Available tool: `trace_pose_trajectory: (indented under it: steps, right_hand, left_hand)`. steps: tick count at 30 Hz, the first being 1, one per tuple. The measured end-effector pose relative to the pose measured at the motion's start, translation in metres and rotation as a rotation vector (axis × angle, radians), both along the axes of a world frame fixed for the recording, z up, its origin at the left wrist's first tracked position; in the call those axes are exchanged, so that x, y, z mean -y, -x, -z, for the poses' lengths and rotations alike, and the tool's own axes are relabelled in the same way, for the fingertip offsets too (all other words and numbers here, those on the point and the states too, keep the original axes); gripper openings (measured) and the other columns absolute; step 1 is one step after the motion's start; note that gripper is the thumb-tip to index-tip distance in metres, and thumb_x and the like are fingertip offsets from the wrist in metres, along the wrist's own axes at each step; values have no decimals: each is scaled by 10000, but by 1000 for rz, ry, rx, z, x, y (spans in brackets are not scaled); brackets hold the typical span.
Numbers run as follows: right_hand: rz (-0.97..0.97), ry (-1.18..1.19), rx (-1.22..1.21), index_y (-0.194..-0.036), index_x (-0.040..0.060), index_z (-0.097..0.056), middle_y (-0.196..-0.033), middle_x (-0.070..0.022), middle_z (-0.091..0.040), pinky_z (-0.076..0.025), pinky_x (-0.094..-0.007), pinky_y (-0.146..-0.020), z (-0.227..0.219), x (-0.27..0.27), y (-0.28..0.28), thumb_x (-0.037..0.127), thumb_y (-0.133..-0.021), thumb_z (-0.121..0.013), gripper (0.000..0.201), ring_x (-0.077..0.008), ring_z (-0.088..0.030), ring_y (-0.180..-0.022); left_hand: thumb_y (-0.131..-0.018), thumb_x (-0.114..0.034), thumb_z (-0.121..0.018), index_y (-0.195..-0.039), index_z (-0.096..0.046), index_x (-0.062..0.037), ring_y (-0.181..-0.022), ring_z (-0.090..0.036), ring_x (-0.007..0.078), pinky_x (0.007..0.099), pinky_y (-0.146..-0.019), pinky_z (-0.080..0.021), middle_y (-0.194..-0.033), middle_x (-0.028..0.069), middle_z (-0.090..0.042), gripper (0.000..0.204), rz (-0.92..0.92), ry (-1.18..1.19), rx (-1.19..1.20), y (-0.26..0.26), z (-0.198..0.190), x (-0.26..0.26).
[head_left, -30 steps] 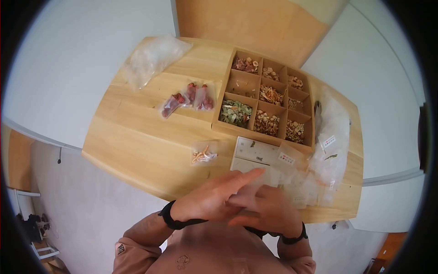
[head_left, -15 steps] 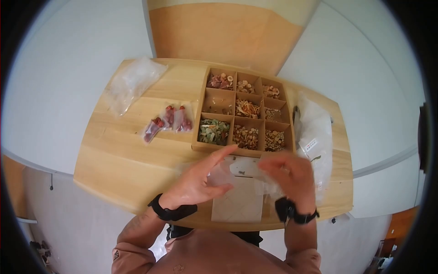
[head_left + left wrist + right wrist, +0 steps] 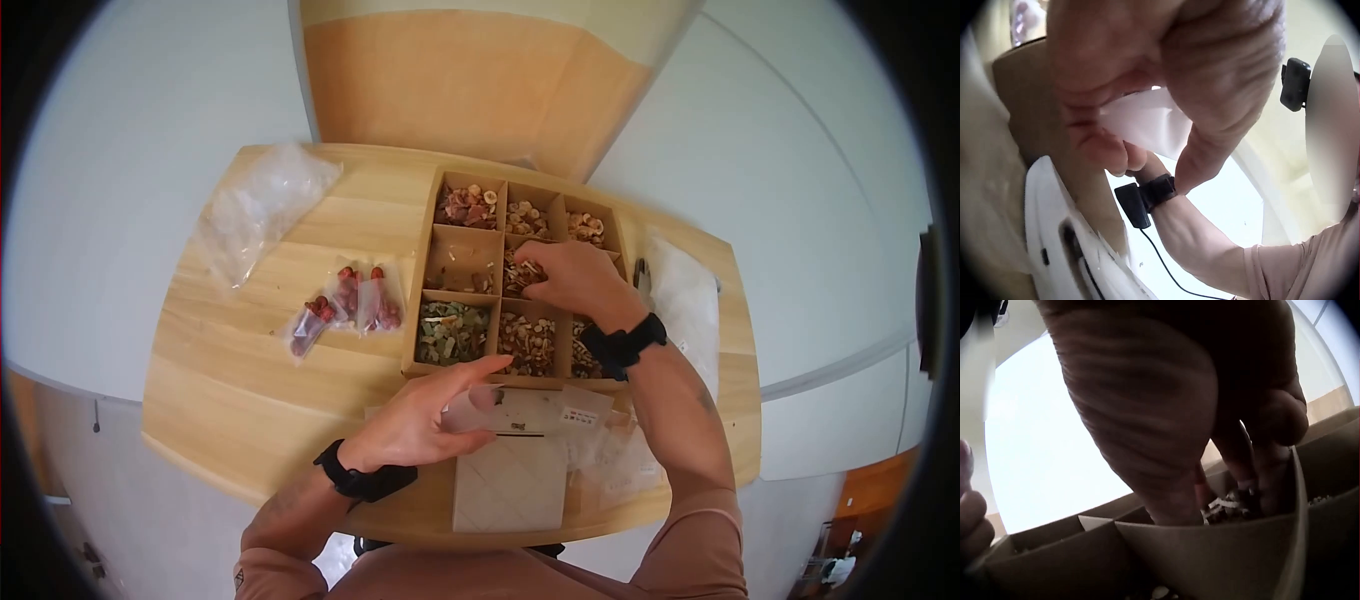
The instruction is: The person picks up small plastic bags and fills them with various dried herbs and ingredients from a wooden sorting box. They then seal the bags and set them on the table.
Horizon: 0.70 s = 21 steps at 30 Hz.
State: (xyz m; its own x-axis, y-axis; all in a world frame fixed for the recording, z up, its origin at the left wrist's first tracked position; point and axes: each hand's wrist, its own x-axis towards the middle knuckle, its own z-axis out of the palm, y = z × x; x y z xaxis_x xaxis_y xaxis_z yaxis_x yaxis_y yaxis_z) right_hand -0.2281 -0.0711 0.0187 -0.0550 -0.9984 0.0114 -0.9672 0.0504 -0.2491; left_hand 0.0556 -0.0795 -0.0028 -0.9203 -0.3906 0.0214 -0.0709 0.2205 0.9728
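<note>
My left hand (image 3: 415,418) holds a small translucent plastic bag (image 3: 1150,122) between thumb and fingers, in front of the cardboard box. The bag's top is spread. My right hand (image 3: 582,282) reaches over the divided cardboard box (image 3: 455,247), its fingers down in the middle compartment. In the right wrist view, thumb and fingertips stand apart among dried herb strips (image 3: 1229,509). Green leafy herbs (image 3: 452,332) and brownish slices (image 3: 527,342) fill compartments in the front row. Only a few bits lie in the compartment left of my right hand.
Three clear bags of red dried fruit (image 3: 378,308) lie left of the box. A large crumpled plastic bag (image 3: 265,212) is at the back left, another (image 3: 685,290) at the right. A white flat box (image 3: 508,488) and small labelled bags (image 3: 582,415) lie at the front.
My hands have parted. The left now keeps the small bag in front of the box, and the right has moved forward into the middle compartment. The head view has shifted too.
</note>
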Motion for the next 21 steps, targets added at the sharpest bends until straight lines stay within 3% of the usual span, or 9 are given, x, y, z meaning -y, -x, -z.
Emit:
trace_pose_trajectory:
  steps: [2,5,8,11,17,21]
  right_hand:
    - [-18,-45,-143,-1111,142,-653,-920,-159,-699,-525,-440,-810,4,7,-6,161,-797,-718,322,-342,-673,-916]
    - [-13,-80,-113,-1130,120,-653,-980,-138,-708,-527,-410,-825,13,14,0,130,-794,-691,338,-333,-673,-934]
    - [3,-2,53,-1039,93,-675,-949,-161,-696,-524,-426,-809,6,13,10,122,-806,-692,235,-347,-667,-925]
    - [114,26,201,-1008,69,-679,-952,-172,-695,-524,-414,-811,-13,8,15,113,-817,-684,197,-351,-665,-921]
    - [127,-42,133,-1000,57,-682,-961,-169,-701,-524,-403,-831,-4,8,13,133,-831,-694,186,-339,-670,-939]
    - [14,-54,126,-1067,74,-664,-1016,-158,-698,-520,-408,-855,1,8,16,146,-825,-711,257,-332,-663,-984]
  left_hand:
    - [-782,-103,-821,-1498,-402,-158,-987,-606,113,246,-699,-534,-1072,26,-656,832,6,-12,15,-1,1,3]
    - [-768,-84,-831,-1495,-406,-154,-986,-606,114,248,-693,-533,-1070,26,-651,845,8,15,4,-2,5,5]
    - [-778,-91,-796,-1478,-420,-164,-865,-610,166,290,-644,-566,-945,44,-609,798,-10,81,-135,-1,13,6]
    - [-772,-82,-800,-1478,-419,-155,-866,-607,160,290,-653,-568,-936,41,-615,806,-11,51,-161,0,15,7]
    - [-773,-75,-802,-1485,-410,-151,-935,-623,140,283,-676,-570,-990,42,-650,817,-1,-54,-113,-3,15,9]
    - [-775,-57,-803,-1496,-393,-133,-993,-610,125,266,-719,-550,-1030,22,-641,833,1,-128,-104,-4,20,9]
